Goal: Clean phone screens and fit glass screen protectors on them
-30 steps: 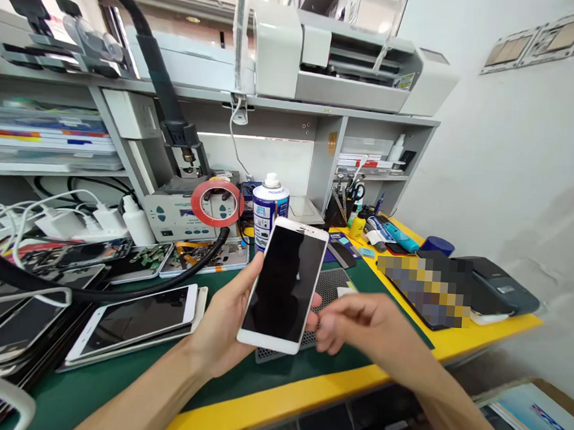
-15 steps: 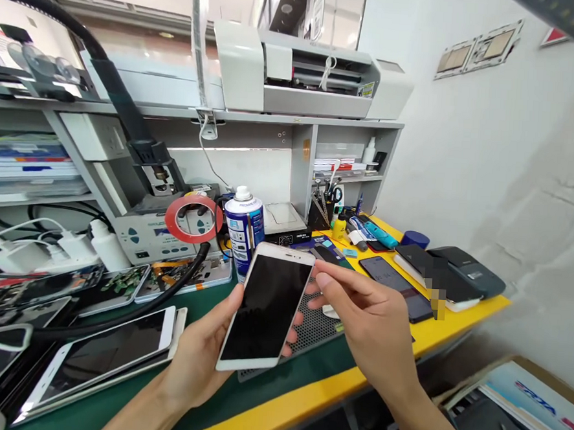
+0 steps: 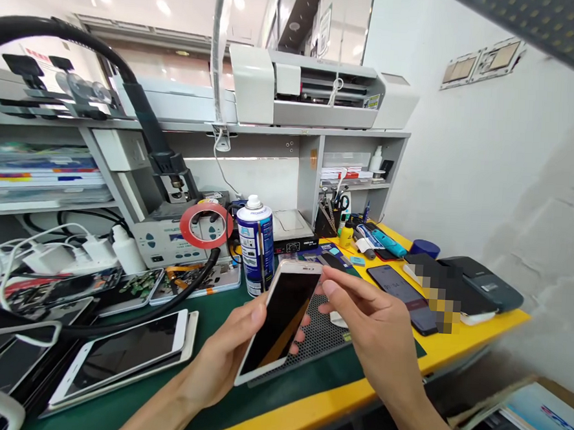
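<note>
My left hand [image 3: 222, 360] grips a white smartphone [image 3: 280, 320] with a dark screen, held above the bench and tilted on edge toward the right. My right hand [image 3: 374, 331] is at the phone's upper right edge, its fingertips pinched together and touching the top corner. Under the phone lies a black perforated mat [image 3: 318, 334] on the green bench mat [image 3: 124, 400]. A blue and white spray can [image 3: 254, 245] stands just behind the phone.
White phones [image 3: 123, 351] are stacked at the left, with circuit boards and white chargers behind. A red tape ring [image 3: 205, 225] leans on a grey station. Dark phones [image 3: 404, 288] and a black case lie on the yellow bench edge at the right. A black hose arcs overhead.
The phone has turned from facing me to tilted on edge. My right hand came up from below the phone to its top right corner. The camera view shifted slightly.
</note>
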`<state>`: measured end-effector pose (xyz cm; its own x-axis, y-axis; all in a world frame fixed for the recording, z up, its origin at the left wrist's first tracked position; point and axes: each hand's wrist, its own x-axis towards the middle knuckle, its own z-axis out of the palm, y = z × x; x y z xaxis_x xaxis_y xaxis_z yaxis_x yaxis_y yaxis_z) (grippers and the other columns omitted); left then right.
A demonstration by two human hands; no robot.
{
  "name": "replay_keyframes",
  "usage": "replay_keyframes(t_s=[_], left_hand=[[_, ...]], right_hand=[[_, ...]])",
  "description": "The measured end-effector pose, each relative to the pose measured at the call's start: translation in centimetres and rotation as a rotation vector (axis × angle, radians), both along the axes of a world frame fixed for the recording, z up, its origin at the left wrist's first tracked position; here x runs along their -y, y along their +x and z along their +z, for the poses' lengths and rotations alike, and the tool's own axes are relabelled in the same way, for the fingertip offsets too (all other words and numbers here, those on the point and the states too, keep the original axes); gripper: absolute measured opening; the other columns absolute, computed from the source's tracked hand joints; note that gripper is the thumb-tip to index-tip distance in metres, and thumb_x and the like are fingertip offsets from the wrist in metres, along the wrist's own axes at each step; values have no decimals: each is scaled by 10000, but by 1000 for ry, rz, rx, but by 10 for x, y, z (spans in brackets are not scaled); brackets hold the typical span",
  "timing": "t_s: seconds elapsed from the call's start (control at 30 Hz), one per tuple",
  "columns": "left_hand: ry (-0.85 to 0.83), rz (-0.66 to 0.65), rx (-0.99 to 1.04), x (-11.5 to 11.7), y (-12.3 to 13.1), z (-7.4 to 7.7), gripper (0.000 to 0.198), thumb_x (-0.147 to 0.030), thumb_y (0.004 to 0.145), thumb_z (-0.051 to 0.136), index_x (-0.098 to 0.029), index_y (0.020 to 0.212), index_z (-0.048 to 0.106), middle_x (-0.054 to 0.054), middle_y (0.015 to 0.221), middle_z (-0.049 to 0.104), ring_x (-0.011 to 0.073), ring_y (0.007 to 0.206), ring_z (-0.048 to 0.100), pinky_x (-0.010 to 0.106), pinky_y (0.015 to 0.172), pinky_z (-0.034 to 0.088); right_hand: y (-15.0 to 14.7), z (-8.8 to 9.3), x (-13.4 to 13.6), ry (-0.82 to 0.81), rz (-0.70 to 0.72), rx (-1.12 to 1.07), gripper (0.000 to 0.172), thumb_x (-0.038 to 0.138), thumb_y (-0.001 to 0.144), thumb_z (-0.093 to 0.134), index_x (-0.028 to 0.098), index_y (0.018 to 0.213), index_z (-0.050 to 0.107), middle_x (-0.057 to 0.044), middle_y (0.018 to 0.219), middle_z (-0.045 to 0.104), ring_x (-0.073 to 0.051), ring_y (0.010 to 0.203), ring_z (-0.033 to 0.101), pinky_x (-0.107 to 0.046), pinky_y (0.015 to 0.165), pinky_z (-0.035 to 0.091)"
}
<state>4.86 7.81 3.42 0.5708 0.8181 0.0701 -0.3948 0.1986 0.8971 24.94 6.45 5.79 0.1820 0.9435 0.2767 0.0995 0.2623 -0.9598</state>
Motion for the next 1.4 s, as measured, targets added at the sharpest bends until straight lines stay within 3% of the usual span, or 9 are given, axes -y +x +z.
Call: replay_keyframes(t_s=[0.27, 0.67, 0.87, 1.2, 1.4], left_hand=[[178, 23, -149, -6, -3, -1, 533, -481, 906, 640, -222, 1369, 597, 130, 1193, 669, 294, 1073, 619, 446, 993, 455], [279, 52, -166, -7, -6, 0, 526, -429, 922, 645, -264, 1415, 560, 106, 1279, 642, 285, 1163, 562, 396, 1010, 433], [293, 87, -173, -7, -6, -4, 532, -438, 894, 683, -279, 1392, 586, 100, 1258, 666, 295, 1178, 577, 394, 1014, 437], [321, 99, -177, -5, -3, -1, 511, -412, 891, 697, -291, 1378, 601, 84, 1353, 632, 284, 1224, 567, 400, 1075, 410], [332, 100, -189, -7, -4, 0, 565, -396, 857, 742, -282, 1388, 589, 87, 1307, 646, 275, 1182, 575, 404, 1062, 418]], right_hand=[[-6, 13, -12, 5, 170, 10, 508, 464, 795, 783, 213, 1213, 639, -103, 1190, 703, -253, 1048, 689, -323, 843, 595], [-13, 26, -9, 3, 183, 114, 539, 462, 806, 745, 209, 1271, 647, -102, 1200, 706, -291, 1108, 674, -369, 894, 600], [-16, 26, -8, 34, 160, 126, 505, 443, 795, 748, 217, 1240, 672, -101, 1211, 700, -287, 1026, 708, -349, 796, 632], [-15, 24, -4, 126, 160, 163, 424, 340, 806, 727, 227, 1207, 650, -87, 1206, 690, -282, 1091, 684, -353, 876, 609], [-18, 27, -9, 153, 162, 164, 375, 305, 791, 726, 212, 1141, 629, -83, 1161, 698, -252, 1051, 691, -339, 868, 607]])
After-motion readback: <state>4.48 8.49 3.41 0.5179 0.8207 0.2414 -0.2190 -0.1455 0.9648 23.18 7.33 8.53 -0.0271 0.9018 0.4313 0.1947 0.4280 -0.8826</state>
